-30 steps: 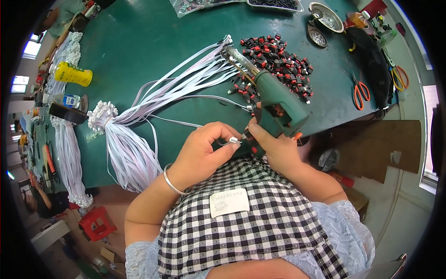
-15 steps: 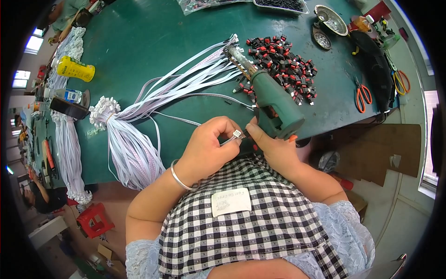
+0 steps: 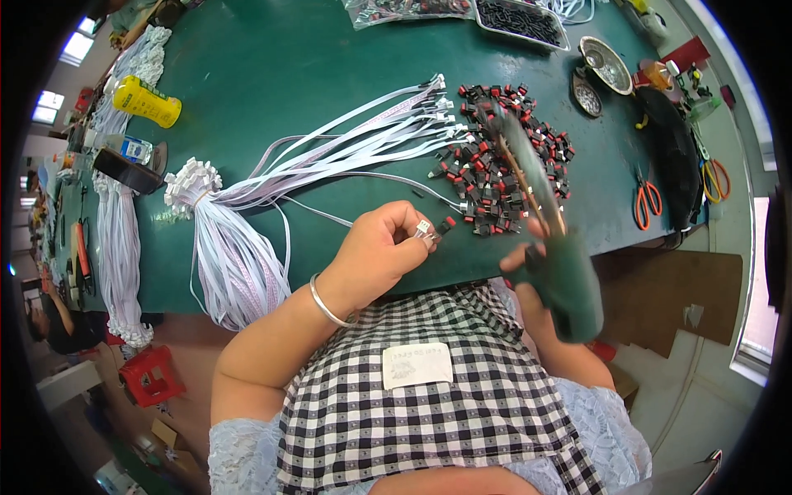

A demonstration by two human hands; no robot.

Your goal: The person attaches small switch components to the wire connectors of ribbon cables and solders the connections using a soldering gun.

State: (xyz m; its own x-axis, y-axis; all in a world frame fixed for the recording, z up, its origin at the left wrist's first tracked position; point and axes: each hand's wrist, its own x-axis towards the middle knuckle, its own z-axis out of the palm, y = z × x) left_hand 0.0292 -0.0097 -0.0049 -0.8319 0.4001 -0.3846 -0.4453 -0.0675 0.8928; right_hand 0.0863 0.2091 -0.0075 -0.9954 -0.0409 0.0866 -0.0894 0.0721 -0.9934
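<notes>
Connector [image 3: 424, 228], small and white, sits pinched in the fingertips of the left hand [image 3: 378, 252], at the near edge of the green bench [image 3: 272, 74]; a small black-and-red switch [image 3: 445, 224] is right against it, touching or nearly so (too small to tell which). Left grip is closed tight on the connector, thumb and forefinger together, silver bangle [image 3: 323, 304] on the wrist. A thin white wire runs from the connector back toward the bundle of white wires [image 3: 247, 247] that fans across the bench and hangs over the near edge.

Right hand [image 3: 528, 260] has its grip wrapped round a dark green glue gun [image 3: 561, 276], held up off the bench, nozzle pointing away over the pile of black-and-red switches [image 3: 503, 177]; gun is motion-blurred. The two hands are apart, the gun to the right of the connector.

Further off: orange-handled scissors [image 3: 648, 202] at the right edge, a yellow bottle [image 3: 146, 101] far left, a round metal dish [image 3: 605, 63] and a tray of black parts [image 3: 520, 18] at the far side. Checked apron [image 3: 429, 412] below, with a white label on it.
</notes>
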